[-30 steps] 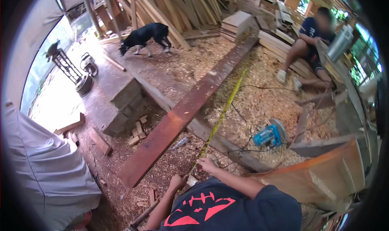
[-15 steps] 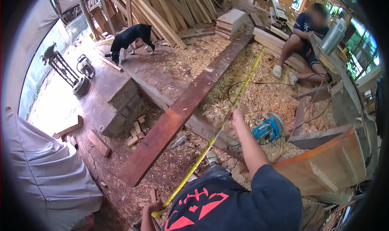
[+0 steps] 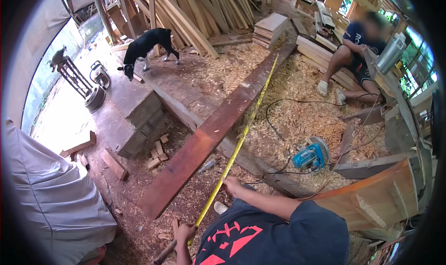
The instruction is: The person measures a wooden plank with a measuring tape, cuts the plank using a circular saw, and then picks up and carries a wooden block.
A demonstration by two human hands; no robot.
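A long yellow tape measure blade (image 3: 241, 139) stretches from near my body out toward the far end of a reddish-brown plank (image 3: 200, 146). It runs close along the plank's right side, overlapping its far part in view. My left hand (image 3: 186, 233) is closed around the near end of the tape; any case there is hidden. Farther up, my right hand (image 3: 231, 186) pinches the blade. Below my left hand, a wooden stick-like piece (image 3: 165, 253) shows, and I cannot tell whether the hand touches it.
A teal power tool (image 3: 312, 155) with a black cord lies on the shavings at right. A seated person (image 3: 355, 51) is at the back right. A black dog (image 3: 149, 45) stands near leaning boards (image 3: 200, 14). Concrete blocks (image 3: 139, 116) and wood offcuts (image 3: 158, 153) are at left.
My right hand has come back along the tape toward my body. The tape's far part has swung left, closer to the plank. The dog has lifted its head.
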